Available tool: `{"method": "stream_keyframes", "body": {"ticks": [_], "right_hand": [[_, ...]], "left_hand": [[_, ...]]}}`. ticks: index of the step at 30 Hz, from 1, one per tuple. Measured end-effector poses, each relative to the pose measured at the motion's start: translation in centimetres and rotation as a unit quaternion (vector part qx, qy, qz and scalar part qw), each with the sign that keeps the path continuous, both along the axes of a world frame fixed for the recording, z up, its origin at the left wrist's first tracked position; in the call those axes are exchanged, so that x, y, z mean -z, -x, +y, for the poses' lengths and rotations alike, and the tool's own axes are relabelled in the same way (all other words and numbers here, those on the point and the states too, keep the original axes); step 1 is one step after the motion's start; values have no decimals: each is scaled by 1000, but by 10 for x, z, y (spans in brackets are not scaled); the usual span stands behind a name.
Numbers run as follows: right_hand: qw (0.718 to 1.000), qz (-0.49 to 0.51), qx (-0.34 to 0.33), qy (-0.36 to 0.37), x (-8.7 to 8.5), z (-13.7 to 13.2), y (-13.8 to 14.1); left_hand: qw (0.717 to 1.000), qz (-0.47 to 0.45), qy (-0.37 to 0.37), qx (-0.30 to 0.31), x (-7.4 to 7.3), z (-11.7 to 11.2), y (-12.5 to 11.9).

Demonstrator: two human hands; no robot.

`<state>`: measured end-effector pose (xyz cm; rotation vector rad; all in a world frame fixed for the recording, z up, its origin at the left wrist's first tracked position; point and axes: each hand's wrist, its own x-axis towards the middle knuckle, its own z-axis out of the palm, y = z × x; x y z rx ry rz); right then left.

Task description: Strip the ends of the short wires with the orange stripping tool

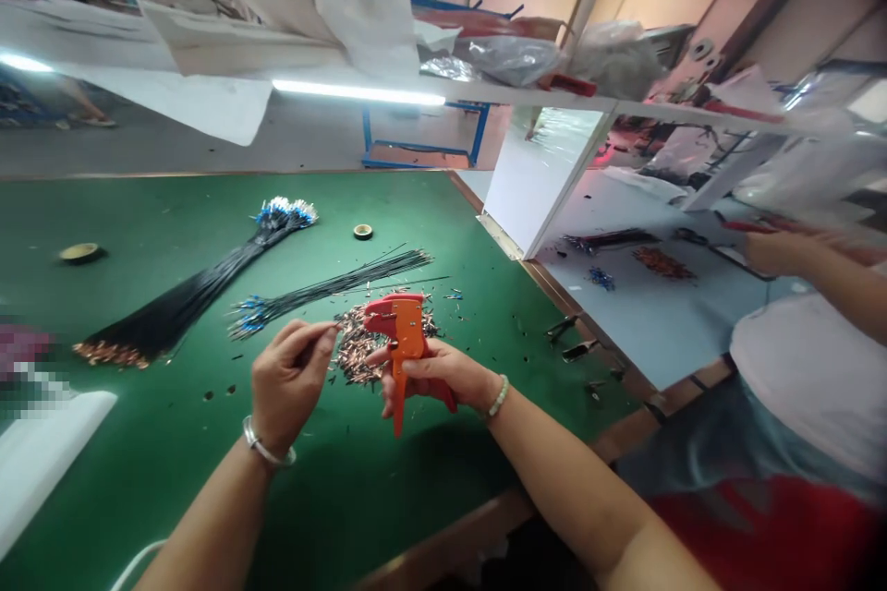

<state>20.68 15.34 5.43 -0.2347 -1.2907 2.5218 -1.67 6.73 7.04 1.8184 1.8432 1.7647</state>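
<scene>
Scraps [356, 353] partly out of view behind orange tool [408, 332]

right hand [454, 371]: partly hidden by orange tool [408, 332] | co-worker [810, 369]: cut off, right edge

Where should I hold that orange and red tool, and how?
Probably by its handles, coming from the right side, as the right hand does. The orange and red tool is held upright, its red head on top facing left and two handles spreading below. Wrapping round those should keep the head clear.
</scene>
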Motion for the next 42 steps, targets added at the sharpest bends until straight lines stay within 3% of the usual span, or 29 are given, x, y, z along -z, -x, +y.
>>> {"method": "stream_keyframes", "body": {"ticks": [5, 11, 20, 42], "right_hand": [[1000, -18, 1, 5, 4, 2, -1], [999, -42, -14, -26, 2, 1, -3], [995, -48, -26, -82, -2, -1, -6], [981, -105, 17, -164, -5, 3, -2]], "left_hand": [[995, 57, -59, 64, -4, 1, -1], [991, 96, -75, 49, -3, -2, -4], [984, 140, -83, 75, -6, -5, -7], [973, 204, -80, 69, -23, -16, -4]]}}
